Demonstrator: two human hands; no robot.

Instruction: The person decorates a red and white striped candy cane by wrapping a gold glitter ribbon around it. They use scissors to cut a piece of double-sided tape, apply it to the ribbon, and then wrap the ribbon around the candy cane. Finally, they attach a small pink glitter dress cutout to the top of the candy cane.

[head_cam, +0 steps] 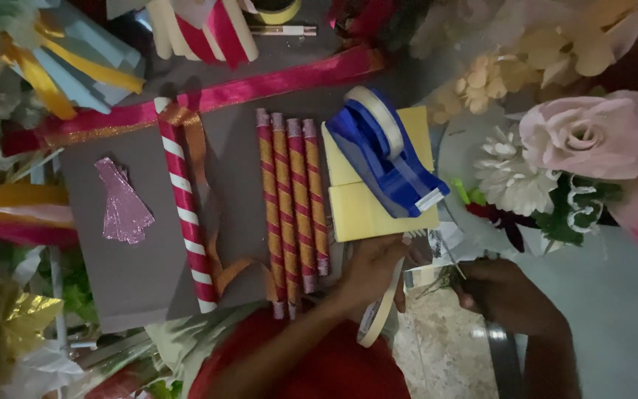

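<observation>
While the left hand (369, 267) curls at the near edge of the grey board (142, 273), its fingers close around a pale strip of tape (379, 314) that loops down off the table edge below the palm. The right hand (503, 294) sits just to the right, fingers bunched shut on something thin; it is too dark to tell exactly what, though a slim stem-like stick (448, 258) runs up from it towards the flowers.

Just above the left hand lies a yellow pad (359, 214), and on top of it rests a blue tape dispenser (385, 159) with a white roll loaded in it. Left of the pad, four gold-and-red wrapped sticks (293, 207) lie side by side, touching, their ends near the left wrist. Further left lies a red-and-white striped stick (184, 214), with an orange ribbon (212, 244) trailing beside it, and a pink glitter cutout (123, 203) sits apart on the board. A magenta ribbon (260, 85) crosses the top of the board.

On the right, a bunch of artificial flowers stands well clear of the sticks: a pink rose (588, 133) and a white bloom (507, 174) with green leaves; whatever holds them is hidden.
</observation>
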